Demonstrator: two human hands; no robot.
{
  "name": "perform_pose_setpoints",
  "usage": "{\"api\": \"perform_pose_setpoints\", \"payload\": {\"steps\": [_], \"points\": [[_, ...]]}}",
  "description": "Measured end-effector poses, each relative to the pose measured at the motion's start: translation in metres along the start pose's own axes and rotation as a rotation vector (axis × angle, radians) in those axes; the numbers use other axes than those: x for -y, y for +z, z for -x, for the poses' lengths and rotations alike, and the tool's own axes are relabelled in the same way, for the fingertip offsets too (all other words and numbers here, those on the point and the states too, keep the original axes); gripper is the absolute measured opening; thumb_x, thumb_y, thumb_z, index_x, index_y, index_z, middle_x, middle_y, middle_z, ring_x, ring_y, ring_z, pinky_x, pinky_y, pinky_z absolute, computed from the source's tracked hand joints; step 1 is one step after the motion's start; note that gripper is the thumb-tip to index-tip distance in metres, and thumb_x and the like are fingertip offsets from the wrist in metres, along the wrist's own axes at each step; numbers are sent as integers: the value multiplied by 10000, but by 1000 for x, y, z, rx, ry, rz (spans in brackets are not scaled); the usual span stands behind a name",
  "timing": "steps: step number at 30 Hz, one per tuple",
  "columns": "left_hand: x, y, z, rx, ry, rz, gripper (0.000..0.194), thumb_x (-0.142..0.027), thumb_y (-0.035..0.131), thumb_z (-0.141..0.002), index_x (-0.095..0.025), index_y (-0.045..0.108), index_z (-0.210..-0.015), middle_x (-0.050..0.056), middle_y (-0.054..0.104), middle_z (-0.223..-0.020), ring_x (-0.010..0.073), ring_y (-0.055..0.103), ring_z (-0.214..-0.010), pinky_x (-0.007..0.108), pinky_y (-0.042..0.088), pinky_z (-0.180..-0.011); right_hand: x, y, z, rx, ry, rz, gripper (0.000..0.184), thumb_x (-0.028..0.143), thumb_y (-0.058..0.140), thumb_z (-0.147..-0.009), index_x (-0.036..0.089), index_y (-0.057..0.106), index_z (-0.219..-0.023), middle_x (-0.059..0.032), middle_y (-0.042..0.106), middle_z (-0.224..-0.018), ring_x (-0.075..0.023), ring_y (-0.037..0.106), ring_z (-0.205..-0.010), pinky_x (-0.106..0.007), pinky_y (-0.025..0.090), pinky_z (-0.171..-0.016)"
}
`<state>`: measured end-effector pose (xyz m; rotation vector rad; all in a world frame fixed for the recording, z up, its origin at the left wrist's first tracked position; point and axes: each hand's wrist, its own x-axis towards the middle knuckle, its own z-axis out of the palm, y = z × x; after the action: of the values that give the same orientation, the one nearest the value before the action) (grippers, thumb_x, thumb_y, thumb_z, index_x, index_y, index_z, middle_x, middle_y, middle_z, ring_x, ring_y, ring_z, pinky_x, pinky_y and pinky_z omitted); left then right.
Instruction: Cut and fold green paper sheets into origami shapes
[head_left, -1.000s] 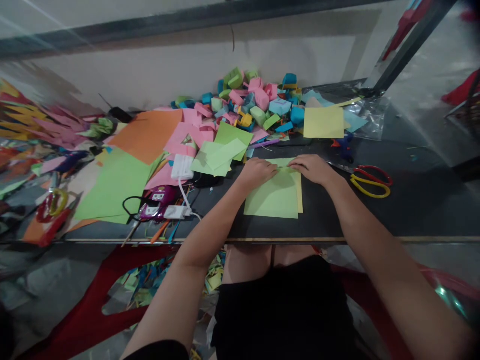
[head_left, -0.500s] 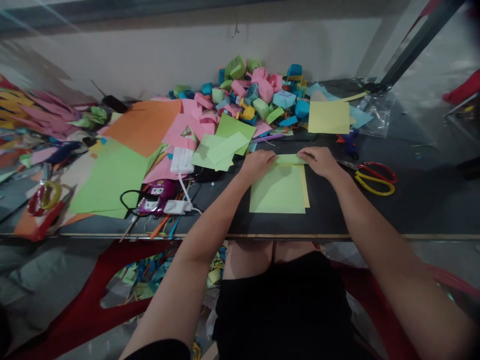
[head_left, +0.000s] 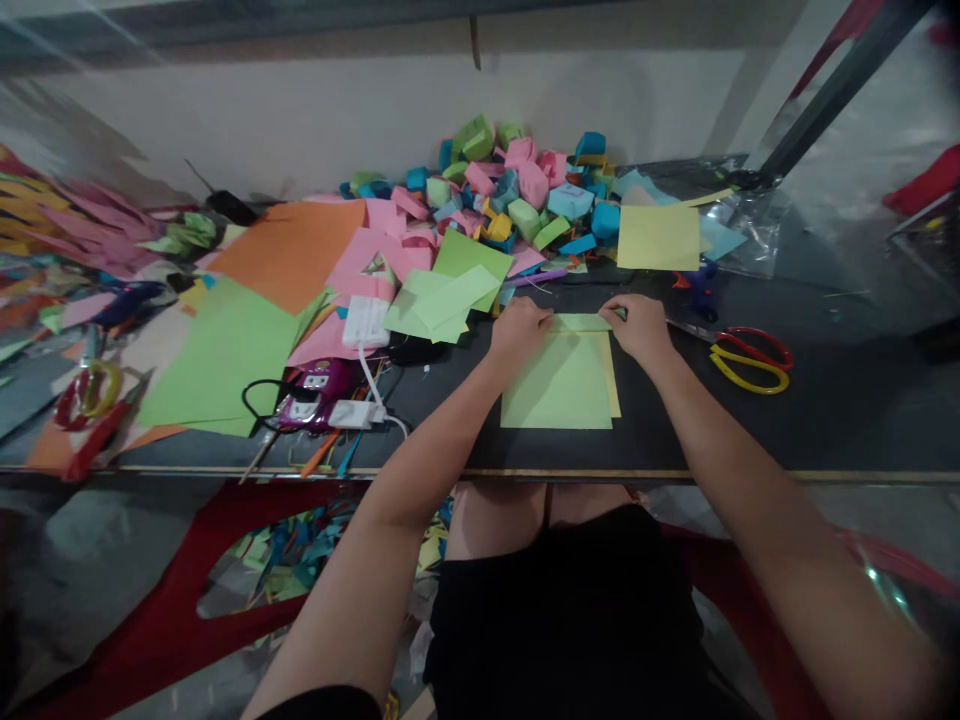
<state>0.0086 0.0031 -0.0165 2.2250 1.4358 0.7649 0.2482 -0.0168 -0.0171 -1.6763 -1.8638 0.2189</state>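
My left hand (head_left: 520, 326) is closed on the left end of a narrow light green paper strip (head_left: 581, 322). The opposite end is pinched between the thumb and fingers of my right hand (head_left: 637, 322). The strip lies level across the top of a light green paper sheet (head_left: 556, 385); whether it is a fold of that sheet or a separate piece, I cannot tell. A yellow sheet (head_left: 616, 385) peeks out along the green sheet's right side. To the right of my right hand are scissors (head_left: 750, 360) with one red and one yellow handle.
Folded paper pieces (head_left: 517, 190) are heaped against the wall. Large green (head_left: 225, 360) and orange (head_left: 292, 250) sheets lie left, near a purple power socket (head_left: 319, 390) with cables. A yellow paper (head_left: 658, 238) rests behind my right hand. The table's front edge (head_left: 570, 474) runs before my lap.
My hands have moved apart, the right one outward to the right. More of the narrow green strip now shows flat between them. During the last half second they have barely shifted.
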Motion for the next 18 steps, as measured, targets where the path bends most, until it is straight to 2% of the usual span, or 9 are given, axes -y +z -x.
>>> {"api": "perform_pose_setpoints", "payload": {"steps": [4,8,10,13,18], "points": [[-12,-1,5,-22,-17,-112,246,-257,576,-972,-208,817,-971,122,683,-997,283,610,-1064,365,512,-850,1,6,2,-51,7,33,175,276,640,-903,225,807,-894,-125,764,-965,-336,680,-968,-504,528,-912],[-23,-2,8,-15,-25,-214,269,-227,551,-995,-191,813,-949,140,697,-1054,301,602,-1140,379,506,-866,2,11,5,-165,-7,52,141,245,667,-876,226,801,-836,-157,695,-1098,-349,636,-1090,-530,516,-989],[-25,-2,9,-32,-18,-218,265,-230,558,-996,-186,817,-961,144,703,-1060,308,600,-1146,390,502,-875,3,12,7,-182,7,54,135,229,669,-872,226,798,-833,-162,675,-1139,-349,623,-1116,-528,516,-992],[-25,-4,10,-63,-40,-180,233,-227,591,-983,-177,819,-981,147,703,-1081,313,599,-1145,405,493,-901,5,11,8,-162,32,62,139,221,659,-879,219,796,-859,-163,679,-1134,-350,617,-1110,-519,524,-969],[-24,-3,9,-44,-66,-169,189,-218,628,-969,-199,814,-947,134,713,-1136,317,602,-1186,435,491,-975,4,7,3,-59,56,-1,127,182,662,-854,214,785,-847,-120,727,-958,-317,663,-976,-476,533,-936]]}}
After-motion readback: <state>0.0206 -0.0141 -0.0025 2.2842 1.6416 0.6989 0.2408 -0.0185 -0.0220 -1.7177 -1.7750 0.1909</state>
